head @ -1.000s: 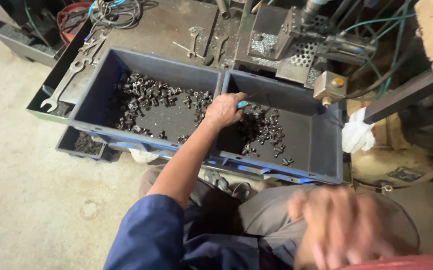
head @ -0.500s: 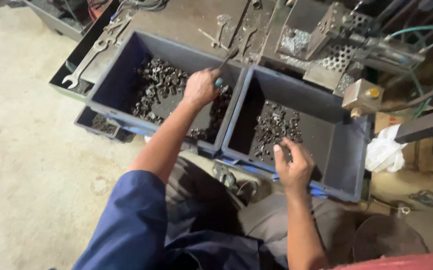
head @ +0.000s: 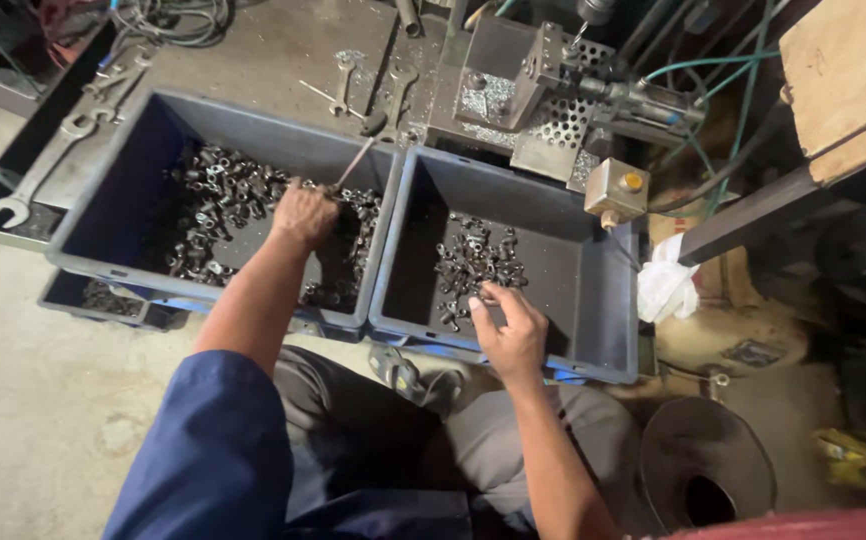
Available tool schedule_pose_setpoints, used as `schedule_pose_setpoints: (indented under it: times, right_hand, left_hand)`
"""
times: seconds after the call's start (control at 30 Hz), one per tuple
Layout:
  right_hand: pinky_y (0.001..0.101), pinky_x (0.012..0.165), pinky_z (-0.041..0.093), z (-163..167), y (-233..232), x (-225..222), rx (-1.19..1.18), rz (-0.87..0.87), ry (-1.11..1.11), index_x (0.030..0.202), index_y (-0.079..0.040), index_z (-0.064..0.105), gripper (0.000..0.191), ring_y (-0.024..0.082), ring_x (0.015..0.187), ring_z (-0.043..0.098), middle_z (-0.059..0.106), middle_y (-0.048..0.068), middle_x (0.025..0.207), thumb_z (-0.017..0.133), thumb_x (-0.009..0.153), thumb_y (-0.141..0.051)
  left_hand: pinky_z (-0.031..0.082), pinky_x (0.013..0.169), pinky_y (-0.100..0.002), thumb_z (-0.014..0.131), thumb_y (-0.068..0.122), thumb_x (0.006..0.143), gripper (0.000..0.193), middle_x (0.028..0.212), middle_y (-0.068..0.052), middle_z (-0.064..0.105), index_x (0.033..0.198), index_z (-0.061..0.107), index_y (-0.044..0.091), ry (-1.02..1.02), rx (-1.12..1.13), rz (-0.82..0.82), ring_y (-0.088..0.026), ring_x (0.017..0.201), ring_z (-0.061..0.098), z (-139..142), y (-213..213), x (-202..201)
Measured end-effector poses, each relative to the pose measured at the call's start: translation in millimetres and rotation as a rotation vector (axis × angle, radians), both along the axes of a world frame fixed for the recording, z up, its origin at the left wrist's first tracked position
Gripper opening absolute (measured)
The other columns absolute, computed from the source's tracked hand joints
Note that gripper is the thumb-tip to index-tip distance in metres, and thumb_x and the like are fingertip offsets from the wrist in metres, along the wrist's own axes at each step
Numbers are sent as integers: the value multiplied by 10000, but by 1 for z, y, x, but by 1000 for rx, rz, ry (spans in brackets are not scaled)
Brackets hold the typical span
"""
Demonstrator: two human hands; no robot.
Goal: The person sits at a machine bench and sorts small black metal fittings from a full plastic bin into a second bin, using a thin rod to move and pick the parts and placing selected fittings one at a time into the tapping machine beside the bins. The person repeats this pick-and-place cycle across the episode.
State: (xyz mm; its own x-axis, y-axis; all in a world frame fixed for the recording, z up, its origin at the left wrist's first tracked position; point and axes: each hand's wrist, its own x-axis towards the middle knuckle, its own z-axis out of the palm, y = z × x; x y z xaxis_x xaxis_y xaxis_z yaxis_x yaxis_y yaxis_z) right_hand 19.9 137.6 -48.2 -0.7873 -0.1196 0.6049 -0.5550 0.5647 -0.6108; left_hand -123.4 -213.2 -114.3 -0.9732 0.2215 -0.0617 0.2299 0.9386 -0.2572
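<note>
Two dark blue plastic bins stand side by side in front of me. The left bin (head: 103,190) holds a spread of small dark metal parts (head: 215,200). My left hand (head: 303,215) rests fist-down on that pile, closed around a thin rod-like tool (head: 356,160) that sticks out toward the bin's far corner. The right bin (head: 593,300) holds a smaller heap of the same parts (head: 478,258). My right hand (head: 509,328) is at the near edge of that heap. Its thumb and forefinger pinch what looks like one small part.
Wrenches (head: 23,195) lie on the metal bench left of and behind the bins. A perforated metal machine block (head: 543,100) with hoses stands behind the right bin. A white rag (head: 668,285) hangs at its right, and a dark round funnel-like vessel (head: 705,478) sits by my knee.
My left hand has moved from the right bin across to the left bin's pile. My right hand came down from near the camera to the right bin's parts.
</note>
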Motion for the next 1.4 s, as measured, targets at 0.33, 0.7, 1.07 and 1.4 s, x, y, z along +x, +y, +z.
schedule_pose_setpoints:
  times: [0.33,0.7,1.07,1.4]
  right_hand:
    - [316,797,593,3,7,5,-138,-26,-21,1125,-10,718,275,213,886,766,764,108,977,772,874,-108]
    - [340,816,593,-4,14,1,-143,-4,-22,1193,-13,690,331,227,900,762,755,116,1014,767,881,-93]
    - [232,756,552,-41,24,-18,-540,-3,-201,1153,22,656,176,69,849,658,723,67,953,688,992,-43]
    - [295,876,618,-53,40,-29,-892,218,-370,1099,28,627,90,136,950,709,732,86,1054,623,1022,-19]
  left_hand:
    - [489,1020,-458,558,201,935,223,1112,-151,766,963,768,134,-55,39,48,-289,1036,746,15,5,11]
    - [577,778,-335,773,244,832,305,913,-115,788,1063,780,47,158,1447,226,-182,823,723,103,77,80]
    - [566,657,-395,812,340,807,332,734,-166,707,942,742,46,-9,1359,63,-287,674,715,111,234,112]
    - [564,839,-473,691,158,770,778,989,-233,717,1487,419,28,121,1272,-301,-426,920,704,119,197,63]
